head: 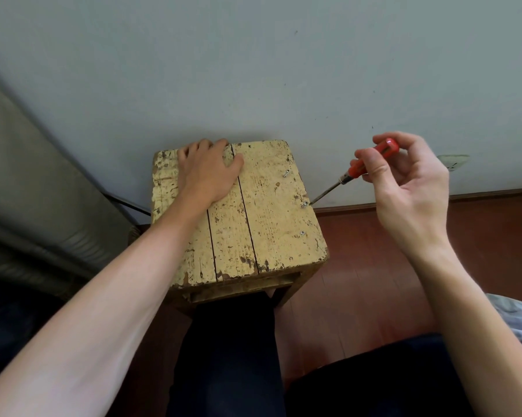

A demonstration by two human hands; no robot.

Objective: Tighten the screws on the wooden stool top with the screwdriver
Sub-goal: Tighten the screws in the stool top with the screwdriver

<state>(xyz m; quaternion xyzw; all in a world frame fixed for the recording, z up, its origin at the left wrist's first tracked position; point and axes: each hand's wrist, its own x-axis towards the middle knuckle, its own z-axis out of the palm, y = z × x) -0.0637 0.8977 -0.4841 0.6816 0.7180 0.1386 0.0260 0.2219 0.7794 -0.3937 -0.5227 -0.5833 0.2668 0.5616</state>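
Left of centre, my left hand [208, 171] is pressing palm-down on the wooden stool top [271, 224], fingers hooking over its far edge. At right, my right hand [410, 191] is pinching the red screwdriver [371, 164], its tip meeting the middle screw [305, 204].

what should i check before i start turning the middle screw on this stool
1. Stool steadied: left hand rests on the stool top, fingers bent over its far edge - ok.
2. Tool held: right hand pinches the red screwdriver by its handle - ok.
3. Tip at the middle screw - ok.
4. Tip seated in the screw head - cannot tell, too small.
5. Shaft in line with the screw: it leans far to the right - not ok.
6. Far screw driven flush: it sticks out - not ok.
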